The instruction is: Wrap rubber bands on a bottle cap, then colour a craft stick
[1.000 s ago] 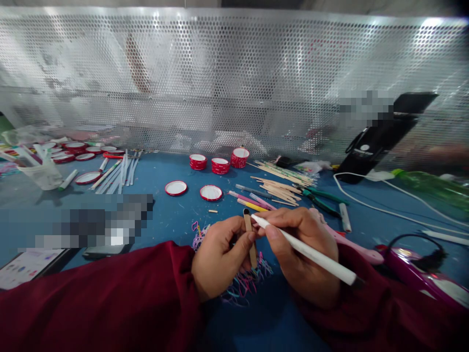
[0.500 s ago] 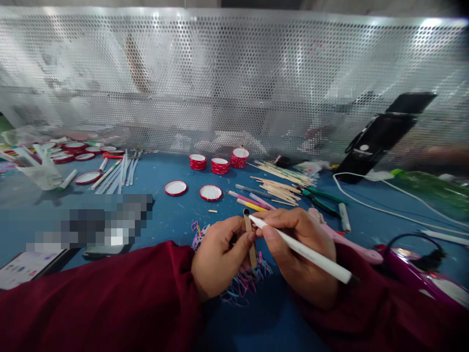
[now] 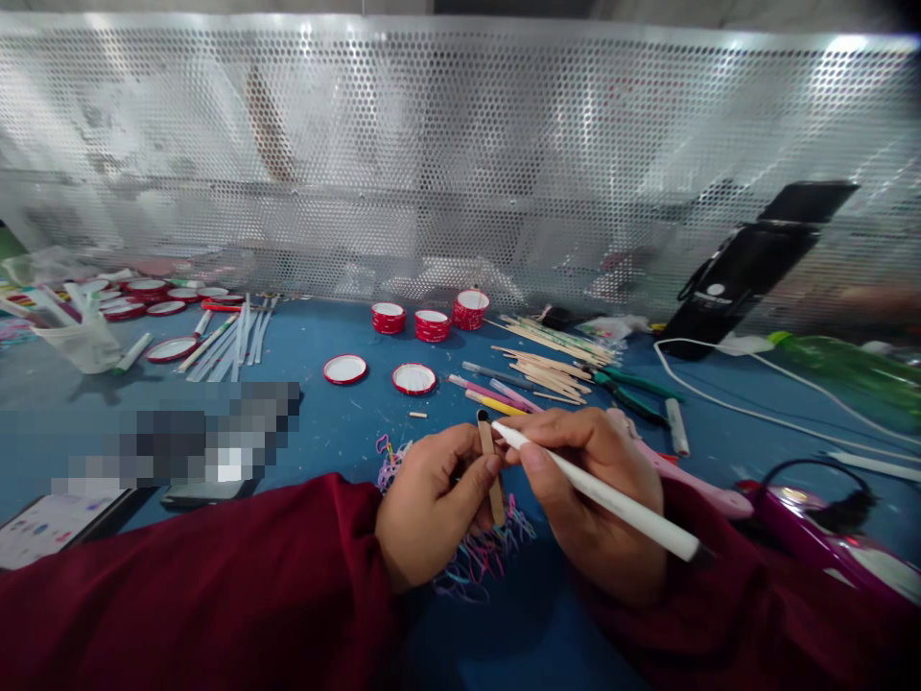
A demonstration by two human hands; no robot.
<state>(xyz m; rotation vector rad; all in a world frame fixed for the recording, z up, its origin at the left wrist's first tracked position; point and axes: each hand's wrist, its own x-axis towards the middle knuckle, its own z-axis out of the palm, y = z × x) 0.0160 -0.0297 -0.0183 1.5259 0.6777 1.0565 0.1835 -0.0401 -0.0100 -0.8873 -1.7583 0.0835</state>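
My left hand [image 3: 437, 499] pinches a flat wooden stick [image 3: 487, 443] between thumb and fingers; the stick's far end is coloured black. In my right hand [image 3: 601, 480] is a white marker pen [image 3: 597, 488], its tip just right of the blackened end with a small gap showing. Some of my right fingers are close to the stick, and whether they touch it I cannot tell. Under my hands lies a tangle of pink, purple and blue rubber bands [image 3: 479, 557] on the blue table.
Red-rimmed lids [image 3: 345, 369] lie ahead, with stacks of them [image 3: 433, 326] behind. Wooden sticks [image 3: 551, 372], pens [image 3: 496, 401] and green-handled pliers [image 3: 633, 392] sit to the right, near a white cable [image 3: 763, 393]. At left are phones [image 3: 64, 513] and a cup of markers [image 3: 90, 336].
The marker has shifted slightly right and down, its tip coming away from the stick's black end. My left hand and the stick stay nearly still.
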